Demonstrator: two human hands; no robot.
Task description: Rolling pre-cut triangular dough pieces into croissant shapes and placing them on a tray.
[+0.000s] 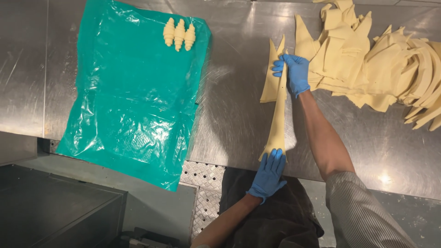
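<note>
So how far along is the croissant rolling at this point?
Done: three rolled croissants sit at the top of the green plastic sheet. In hand: one long dough triangle, stretched between the left hand at its wide end and the right hand near its tip. Left: a large pile of cut dough triangles on the steel table.

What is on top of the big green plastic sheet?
Three rolled raw croissants sit side by side near the far edge of the green plastic sheet. Nothing else lies on it. The sheet covers the metal table beneath, so anything under it cannot be seen.
</note>
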